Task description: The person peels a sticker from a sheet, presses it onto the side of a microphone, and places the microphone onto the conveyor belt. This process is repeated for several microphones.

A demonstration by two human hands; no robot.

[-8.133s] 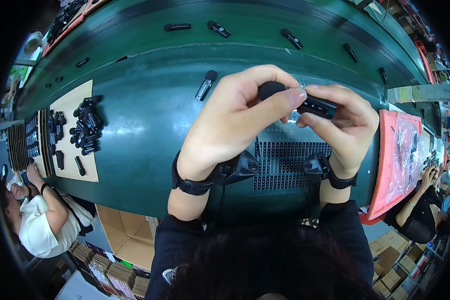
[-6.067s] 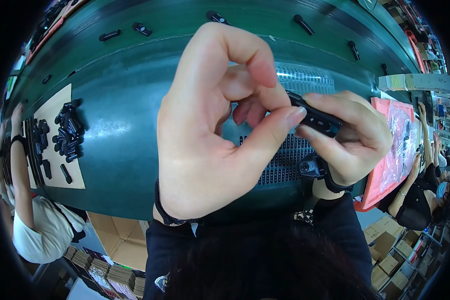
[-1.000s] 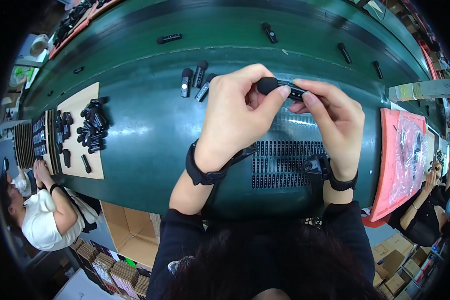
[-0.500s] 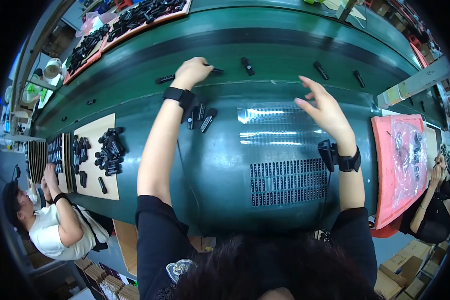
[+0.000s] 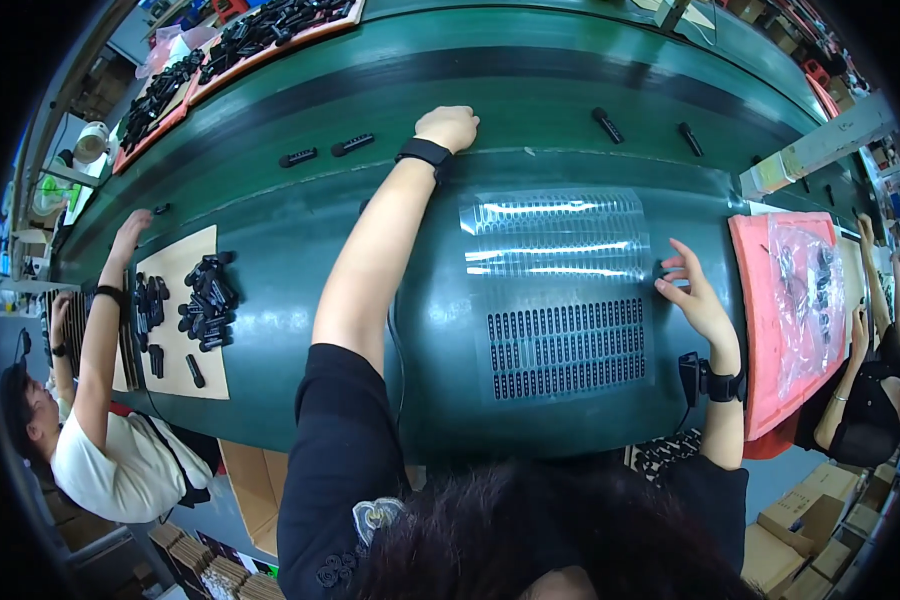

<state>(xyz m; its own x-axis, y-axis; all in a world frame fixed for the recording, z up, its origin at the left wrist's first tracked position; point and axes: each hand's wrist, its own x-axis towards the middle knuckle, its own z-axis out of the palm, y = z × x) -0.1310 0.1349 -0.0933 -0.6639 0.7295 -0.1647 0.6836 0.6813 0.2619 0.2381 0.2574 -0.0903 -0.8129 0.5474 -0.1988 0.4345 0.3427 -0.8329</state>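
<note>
My left hand (image 5: pixel 448 128) reaches far over the green belt, its fingers curled closed; whatever is inside them is hidden. Black handheld devices shaped like small microphones lie on the belt, one (image 5: pixel 353 145) to its left and another (image 5: pixel 607 125) to its right. My right hand (image 5: pixel 698 300) hovers beside the clear plastic sheets (image 5: pixel 555 240), fingers bent and apart. A small dark spot shows by its fingertips, too small to name. Nearer me lies a sheet of black strip-shaped stickers (image 5: pixel 567 350) in rows. My left forearm covers most of the surface left of the sheets.
At left, a cardboard sheet (image 5: pixel 180 375) bears a heap of black devices (image 5: pixel 207 300); a co-worker's arm (image 5: pixel 98 340) reaches past it. On the right are a pink foam tray (image 5: pixel 760 400) with a plastic bag and a metal post (image 5: pixel 820 150). Filled trays (image 5: pixel 275 30) stand far left.
My left hand has moved right along the belt, and its fingers are now curled closed. My right hand has come back toward me and to the right. The belt devices have shifted left.
</note>
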